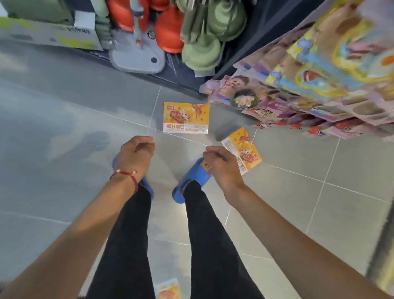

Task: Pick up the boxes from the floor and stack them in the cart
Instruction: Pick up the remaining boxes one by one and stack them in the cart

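1. While the person stands on the grey tiled floor (55, 137) in blue slippers (194, 179), both bare arms reach down in front of the black trousers (125, 243).
2. The left hand (135, 156), with a red cord bracelet (126, 175) at its wrist, hangs over the left foot. Its fingers are loosely curled under and grasp nothing.
3. The right hand (219, 165) hangs over the right slipper, its fingers loosely bent and empty. In this view it overlaps the edge of the right-side box (243, 150); whether it touches the box cannot be told.
4. The front box (186, 117), orange and yellow, lies flat on the floor ahead of the feet, near the foot of the shelving.
5. The right-side box lies flat and turned at an angle, just beside the right slipper.
6. The rear box (168, 292), blurred, lies on the floor between the legs at the bottom edge.
7. A shelf of colourful packets (323, 76) fills the right side. Green pans (203, 52), orange items (168, 30) and a grey mop head (138, 57) stand along the top.
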A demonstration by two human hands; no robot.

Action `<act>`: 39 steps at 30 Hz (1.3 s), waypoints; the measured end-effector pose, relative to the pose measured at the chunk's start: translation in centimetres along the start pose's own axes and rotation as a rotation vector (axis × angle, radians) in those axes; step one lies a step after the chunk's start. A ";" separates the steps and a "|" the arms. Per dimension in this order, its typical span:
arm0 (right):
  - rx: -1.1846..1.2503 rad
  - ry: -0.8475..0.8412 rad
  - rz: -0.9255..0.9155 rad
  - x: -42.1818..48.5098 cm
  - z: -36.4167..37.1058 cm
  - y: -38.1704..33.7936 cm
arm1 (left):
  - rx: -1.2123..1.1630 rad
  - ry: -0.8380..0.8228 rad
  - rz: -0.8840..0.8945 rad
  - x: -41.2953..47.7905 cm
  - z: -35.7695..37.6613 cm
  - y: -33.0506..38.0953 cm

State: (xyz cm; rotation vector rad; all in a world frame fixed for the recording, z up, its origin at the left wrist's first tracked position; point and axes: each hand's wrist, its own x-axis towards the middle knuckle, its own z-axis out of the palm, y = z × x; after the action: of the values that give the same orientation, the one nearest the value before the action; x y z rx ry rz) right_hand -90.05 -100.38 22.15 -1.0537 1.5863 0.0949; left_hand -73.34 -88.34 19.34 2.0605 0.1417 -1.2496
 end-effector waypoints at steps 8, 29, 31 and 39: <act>-0.097 -0.007 -0.018 14.5 3.1 6.6 | 0.070 -0.015 0.003 12.8 5.9 -7.8; -0.224 0.160 -0.204 46.5 10.4 10.3 | -0.034 0.030 0.098 41.8 19.3 -11.1; -0.220 0.166 -0.208 46.6 10.6 10.3 | 0.049 0.066 0.106 41.8 19.9 -11.1; -0.256 0.223 -0.270 41.3 11.6 11.3 | 0.049 0.121 0.106 38.0 17.6 -12.8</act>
State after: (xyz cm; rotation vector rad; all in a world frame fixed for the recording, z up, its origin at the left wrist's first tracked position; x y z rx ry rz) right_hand -85.64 -110.35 -20.82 -1.5135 1.6421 -0.0043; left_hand -71.75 -99.51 -22.94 2.1571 0.0571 -1.0753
